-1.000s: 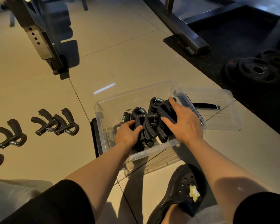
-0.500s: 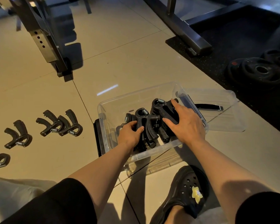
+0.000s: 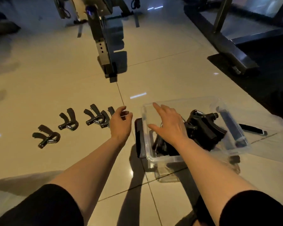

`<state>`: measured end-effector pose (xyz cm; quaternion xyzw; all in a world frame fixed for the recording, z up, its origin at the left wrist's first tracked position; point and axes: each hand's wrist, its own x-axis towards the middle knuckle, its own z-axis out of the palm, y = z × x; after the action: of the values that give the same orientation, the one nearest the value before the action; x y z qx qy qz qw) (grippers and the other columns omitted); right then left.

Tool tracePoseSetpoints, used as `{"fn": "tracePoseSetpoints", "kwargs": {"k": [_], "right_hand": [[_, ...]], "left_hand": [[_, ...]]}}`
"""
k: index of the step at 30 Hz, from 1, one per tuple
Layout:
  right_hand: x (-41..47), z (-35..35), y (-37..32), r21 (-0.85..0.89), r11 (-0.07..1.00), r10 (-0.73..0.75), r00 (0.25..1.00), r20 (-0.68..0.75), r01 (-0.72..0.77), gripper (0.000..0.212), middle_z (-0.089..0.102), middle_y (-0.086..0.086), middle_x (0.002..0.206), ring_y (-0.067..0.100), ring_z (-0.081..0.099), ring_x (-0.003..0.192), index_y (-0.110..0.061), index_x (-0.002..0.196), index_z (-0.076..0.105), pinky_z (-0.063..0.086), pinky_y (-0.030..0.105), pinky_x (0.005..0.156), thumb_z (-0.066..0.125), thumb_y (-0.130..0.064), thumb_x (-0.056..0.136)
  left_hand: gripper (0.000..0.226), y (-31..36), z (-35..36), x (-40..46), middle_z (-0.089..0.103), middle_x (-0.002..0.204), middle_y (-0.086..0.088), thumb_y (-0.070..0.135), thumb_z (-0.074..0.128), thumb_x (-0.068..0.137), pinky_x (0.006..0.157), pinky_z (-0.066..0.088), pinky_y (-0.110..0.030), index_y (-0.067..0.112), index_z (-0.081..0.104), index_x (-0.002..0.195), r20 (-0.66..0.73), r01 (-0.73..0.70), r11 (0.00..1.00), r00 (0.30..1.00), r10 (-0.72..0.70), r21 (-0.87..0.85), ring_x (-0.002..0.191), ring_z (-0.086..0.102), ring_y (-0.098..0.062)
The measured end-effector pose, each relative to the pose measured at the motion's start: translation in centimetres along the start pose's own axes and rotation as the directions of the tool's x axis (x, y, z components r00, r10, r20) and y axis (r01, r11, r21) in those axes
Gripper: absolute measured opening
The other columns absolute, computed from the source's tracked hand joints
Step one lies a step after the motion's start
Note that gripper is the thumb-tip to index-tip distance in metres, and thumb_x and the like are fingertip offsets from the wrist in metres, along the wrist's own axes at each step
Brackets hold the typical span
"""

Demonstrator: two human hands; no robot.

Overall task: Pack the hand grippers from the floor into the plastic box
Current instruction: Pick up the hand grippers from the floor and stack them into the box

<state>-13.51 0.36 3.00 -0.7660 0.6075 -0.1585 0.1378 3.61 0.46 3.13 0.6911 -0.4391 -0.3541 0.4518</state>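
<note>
Your left hand (image 3: 121, 123) hung empty, fingers loosely curled, touching nothing, just beside the nearest black sprung hand grippers on the floor (image 3: 97, 117) at its nine o'clock. Your right hand (image 3: 169, 126) was spread flat and empty over the clear plastic box (image 3: 232, 145), which held a heap of packed grippers (image 3: 203, 128). Risk: a hasty two-at-once grab could snag interlocked handles and drop one. Your left hand hid part of the nearest pair; the count inside the box was unclear.

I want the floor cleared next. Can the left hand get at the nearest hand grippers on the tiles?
Probably yes: the left hand is empty and open, right beside the nearest pair of hand grippers, with nothing between them.
</note>
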Motion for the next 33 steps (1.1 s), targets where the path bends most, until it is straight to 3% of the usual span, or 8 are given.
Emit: {"fn": "tracePoseSetpoints", "kwargs": {"k": [5, 11, 15, 16, 18, 21, 28, 33], "right_hand": [[3.3, 4.3, -8.1, 0.091, 0.987, -0.141, 0.989, 0.044, 0.136, 0.076, 0.033, 0.007, 0.15, 0.025, 0.031, 0.135, -0.027, 0.15, 0.018, 0.03, 0.04, 0.108, 0.058, -0.045, 0.088], [6.5, 9.2, -13.2, 0.166, 0.98, -0.127, 0.987, 0.097, 0.109, 0.077, 0.043, 0.007, 0.14, 0.027, 0.04, 0.125, -0.024, 0.149, 0.019, 0.037, 0.039, 0.1, 0.064, -0.029, 0.087], [7.9, 12.8, -13.0, 0.12, 0.993, -0.025, 0.982, 0.188, 0.002, 0.077, 0.043, 0.009, 0.139, 0.028, 0.041, 0.125, -0.021, 0.148, 0.019, 0.039, 0.039, 0.099, 0.064, -0.029, 0.086], [8.3, 13.7, -12.8, 0.1, 0.995, 0.009, 0.979, 0.205, -0.03, 0.076, 0.042, 0.01, 0.139, 0.028, 0.041, 0.125, -0.02, 0.148, 0.02, 0.039, 0.039, 0.099, 0.065, -0.03, 0.087], [9.2, 15.4, -12.5, 0.064, 0.994, 0.071, 0.97, 0.231, -0.088, 0.074, 0.042, 0.011, 0.139, 0.027, 0.041, 0.125, -0.016, 0.146, 0.023, 0.04, 0.039, 0.099, 0.064, -0.032, 0.087], [10.5, 17.9, -12.1, 0.025, 0.987, 0.148, 0.952, 0.268, -0.161, 0.071, 0.042, 0.011, 0.138, 0.028, 0.041, 0.125, -0.014, 0.144, 0.027, 0.039, 0.038, 0.099, 0.064, -0.035, 0.087], [13.3, 22.5, -12.1, 0.025, 0.972, 0.218, 0.941, 0.257, -0.233, 0.067, 0.045, 0.011, 0.133, 0.026, 0.044, 0.121, -0.01, 0.14, 0.032, 0.041, 0.034, 0.095, 0.065, -0.034, 0.087], [13.7, 24.3, -11.6, -0.089, 0.976, 0.212, 0.958, 0.193, -0.198, 0.055, 0.048, 0.01, 0.123, 0.023, 0.046, 0.112, -0.009, 0.128, 0.044, 0.042, 0.031, 0.09, 0.067, -0.035, 0.085]], "left_hand": [[0.035, -4.4, -7.3, 1.3, 0.062, 0.097, -0.002, 0.014, 0.062, 0.089, 0.093, 0.052, -0.045, 0.012, 0.059, 0.124, -0.176, 0.141, 0.99, 0.975, -0.133, 0.032, 0.095, 0.062, -0.023], [0.045, -8.9, -11.9, 3.8, 0.061, 0.116, -0.007, 0.018, 0.062, 0.09, 0.093, 0.052, -0.043, 0.014, 0.051, 0.133, -0.209, 0.188, 0.972, 0.965, -0.156, 0.139, 0.097, 0.06, -0.02], [0.052, -11.4, -11.6, 6.6, 0.057, 0.123, -0.007, 0.014, 0.062, 0.09, 0.066, 0.05, -0.022, 0.015, 0.045, 0.139, -0.129, 0.219, 0.958, 0.972, -0.197, 0.184, 0.096, 0.058, -0.018], [0.054, -11.9, -11.3, 7.3, 0.057, 0.124, -0.007, 0.014, 0.063, 0.09, 0.066, 0.05, -0.021, 0.015, 0.044, 0.14, -0.103, 0.222, 0.955, 0.973, -0.205, 0.199, 0.098, 0.058, -0.018], [0.057, -12.8, -10.6, 8.7, 0.056, 0.129, -0.008, 0.013, 0.064, 0.089, 0.084, 0.054, -0.032, 0.016, 0.043, 0.141, -0.052, 0.225, 0.945, 0.974, -0.219, 0.236, 0.106, 0.059, -0.022], [0.06, -14.1, -9.4, 10.8, 0.054, 0.133, -0.01, 0.011, 0.066, 0.086, 0.1, 0.047, -0.04, 0.016, 0.042, 0.142, 0.039, 0.18, 0.924, 0.978, -0.205, 0.337, 0.115, 0.057, -0.026], [0.063, -16.7, -8.1, 15.5, 0.045, 0.142, -0.008, 0.006, 0.066, 0.084, 0.105, 0.034, -0.028, 0.013, 0.042, 0.142, 0.243, -0.028, 0.854, 0.963, -0.116, 0.519, 0.128, 0.045, -0.024], [0.056, -18.5, -7.4, 16.4, 0.046, 0.138, -0.006, 0.007, 0.066, 0.084, 0.106, 0.031, -0.026, 0.01, 0.048, 0.138, 0.278, -0.124, 0.8, 0.959, -0.055, 0.586, 0.129, 0.039, -0.022]]}}
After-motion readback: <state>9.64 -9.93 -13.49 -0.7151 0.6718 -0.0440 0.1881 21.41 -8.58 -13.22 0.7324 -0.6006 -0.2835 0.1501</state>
